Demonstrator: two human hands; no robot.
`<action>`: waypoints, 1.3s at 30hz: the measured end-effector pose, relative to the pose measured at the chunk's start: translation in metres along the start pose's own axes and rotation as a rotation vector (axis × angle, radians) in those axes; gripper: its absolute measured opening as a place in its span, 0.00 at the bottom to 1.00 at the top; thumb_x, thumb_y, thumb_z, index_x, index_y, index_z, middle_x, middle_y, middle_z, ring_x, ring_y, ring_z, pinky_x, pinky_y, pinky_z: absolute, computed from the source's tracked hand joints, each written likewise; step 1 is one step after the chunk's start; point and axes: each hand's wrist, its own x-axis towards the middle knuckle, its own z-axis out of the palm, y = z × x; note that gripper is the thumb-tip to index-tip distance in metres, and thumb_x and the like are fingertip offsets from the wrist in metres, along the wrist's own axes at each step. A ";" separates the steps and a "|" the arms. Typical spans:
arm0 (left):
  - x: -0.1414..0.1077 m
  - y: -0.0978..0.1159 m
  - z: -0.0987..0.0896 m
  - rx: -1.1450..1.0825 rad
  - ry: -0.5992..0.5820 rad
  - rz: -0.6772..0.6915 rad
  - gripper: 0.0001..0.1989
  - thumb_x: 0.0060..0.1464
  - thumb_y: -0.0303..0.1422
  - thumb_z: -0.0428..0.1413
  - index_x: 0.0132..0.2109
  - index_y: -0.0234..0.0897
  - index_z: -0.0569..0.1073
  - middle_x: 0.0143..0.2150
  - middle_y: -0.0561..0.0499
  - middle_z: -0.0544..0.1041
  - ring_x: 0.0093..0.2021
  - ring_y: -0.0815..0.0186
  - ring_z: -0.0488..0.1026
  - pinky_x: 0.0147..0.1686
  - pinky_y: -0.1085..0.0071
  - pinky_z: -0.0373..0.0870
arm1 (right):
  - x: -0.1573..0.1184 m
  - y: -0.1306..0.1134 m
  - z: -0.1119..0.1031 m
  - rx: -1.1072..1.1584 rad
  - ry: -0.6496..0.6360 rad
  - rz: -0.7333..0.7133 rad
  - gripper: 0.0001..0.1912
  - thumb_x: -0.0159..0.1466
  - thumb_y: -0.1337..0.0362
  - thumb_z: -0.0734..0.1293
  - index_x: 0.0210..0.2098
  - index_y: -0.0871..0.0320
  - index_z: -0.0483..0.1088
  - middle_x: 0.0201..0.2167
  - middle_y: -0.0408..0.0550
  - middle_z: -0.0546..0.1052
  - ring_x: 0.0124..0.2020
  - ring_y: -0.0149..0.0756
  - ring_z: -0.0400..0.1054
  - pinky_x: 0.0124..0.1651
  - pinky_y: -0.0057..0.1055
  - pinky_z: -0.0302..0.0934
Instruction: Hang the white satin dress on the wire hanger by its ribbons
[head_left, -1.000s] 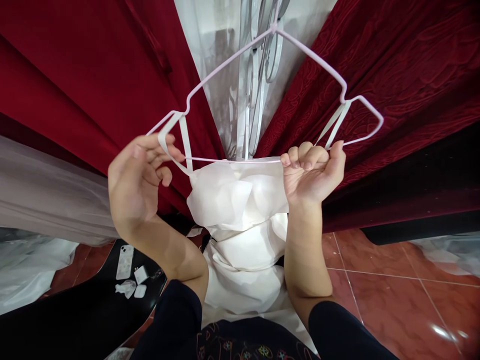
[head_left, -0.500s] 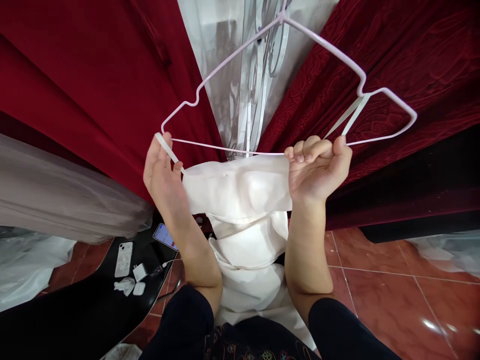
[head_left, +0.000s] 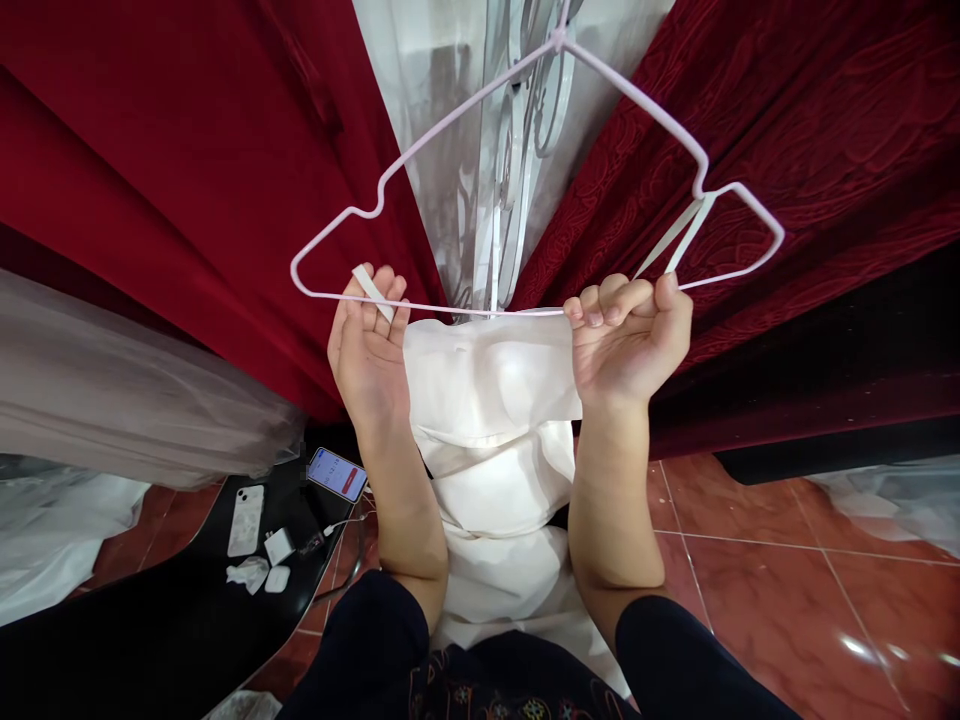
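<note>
1. Head view, left hand: fingers raised, white strap across them; whether they grip it cannot be told.
2. Right hand: closed round the lower edge of the pale pink hanger.
3. White garment: below that edge; second strap at the hanger's right-hand notch.

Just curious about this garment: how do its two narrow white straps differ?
The left strap lies across the left hand; the right strap loops over the pale pink triangular hanger. The left strap shows one short band; the right strap two longer strands. Both are narrow and white.
</note>
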 end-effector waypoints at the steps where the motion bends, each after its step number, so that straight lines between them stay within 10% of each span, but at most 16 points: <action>1: -0.001 0.000 0.002 -0.022 -0.004 0.015 0.12 0.72 0.35 0.52 0.47 0.39 0.80 0.45 0.49 0.81 0.47 0.69 0.80 0.44 0.77 0.76 | -0.001 0.000 0.000 -0.027 0.019 0.003 0.27 0.65 0.48 0.64 0.17 0.58 0.61 0.18 0.40 0.54 0.22 0.23 0.60 0.33 0.28 0.67; 6: 0.000 0.003 0.002 -0.071 -0.052 0.054 0.09 0.70 0.38 0.57 0.43 0.40 0.79 0.35 0.52 0.71 0.39 0.70 0.74 0.32 0.79 0.70 | -0.006 -0.009 -0.002 -0.324 0.192 -0.094 0.08 0.63 0.59 0.67 0.32 0.58 0.72 0.28 0.43 0.75 0.31 0.28 0.74 0.35 0.28 0.70; 11: 0.000 0.005 0.001 -0.086 -0.066 0.041 0.09 0.68 0.39 0.60 0.42 0.39 0.78 0.34 0.52 0.68 0.38 0.69 0.72 0.30 0.78 0.67 | 0.005 -0.025 -0.011 -0.436 0.362 -0.316 0.05 0.59 0.68 0.68 0.34 0.57 0.66 0.15 0.32 0.62 0.13 0.22 0.51 0.17 0.24 0.45; 15: -0.003 0.004 0.003 -0.118 -0.065 0.034 0.09 0.67 0.38 0.61 0.42 0.37 0.78 0.35 0.51 0.67 0.39 0.68 0.72 0.29 0.78 0.67 | 0.016 -0.034 -0.017 -0.576 0.251 -0.189 0.07 0.57 0.65 0.71 0.34 0.62 0.72 0.14 0.33 0.59 0.14 0.19 0.47 0.18 0.25 0.36; 24: 0.002 0.002 0.001 -0.049 -0.052 0.070 0.11 0.63 0.41 0.64 0.43 0.36 0.78 0.32 0.52 0.66 0.36 0.68 0.71 0.27 0.77 0.65 | 0.028 -0.059 -0.010 -0.671 0.107 -0.374 0.04 0.56 0.72 0.69 0.25 0.62 0.75 0.17 0.38 0.66 0.19 0.18 0.56 0.25 0.24 0.45; 29: 0.001 -0.001 0.001 -0.067 -0.047 0.032 0.09 0.63 0.39 0.63 0.42 0.37 0.78 0.32 0.52 0.66 0.36 0.68 0.72 0.27 0.78 0.66 | 0.033 -0.078 0.006 -0.324 0.053 -0.187 0.15 0.58 0.76 0.60 0.32 0.58 0.78 0.31 0.43 0.77 0.31 0.24 0.72 0.36 0.25 0.65; 34: 0.000 0.002 0.002 -0.081 -0.059 0.019 0.09 0.63 0.39 0.63 0.42 0.37 0.78 0.33 0.51 0.67 0.37 0.68 0.73 0.28 0.78 0.67 | 0.035 -0.085 -0.009 -0.035 0.389 -0.121 0.20 0.69 0.67 0.55 0.40 0.57 0.80 0.44 0.41 0.80 0.38 0.23 0.76 0.45 0.24 0.72; 39: -0.003 0.003 0.004 -0.029 -0.039 0.031 0.09 0.64 0.40 0.62 0.42 0.39 0.76 0.34 0.51 0.67 0.39 0.66 0.73 0.30 0.76 0.67 | 0.044 -0.050 -0.042 -0.153 0.653 -0.146 0.14 0.68 0.66 0.59 0.35 0.61 0.76 0.29 0.42 0.76 0.26 0.23 0.71 0.33 0.21 0.69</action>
